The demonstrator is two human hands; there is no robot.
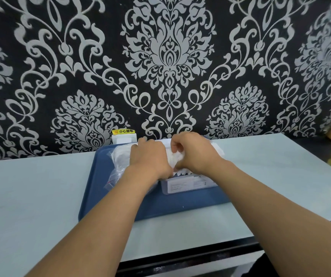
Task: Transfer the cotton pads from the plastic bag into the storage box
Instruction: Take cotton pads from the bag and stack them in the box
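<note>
Cotton pads bunch under both hands: the right hand pinches them, the left hand curls over them above one storage box, beside one plastic bag, on one blue tray atop a pale counter against damask wallpaper.

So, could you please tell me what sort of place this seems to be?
Probably a room in a home or small shop, not a factory: ornate damask wallpaper, a pale countertop bearing a blue tray, and a wall socket with a yellow warning sticker.
</note>
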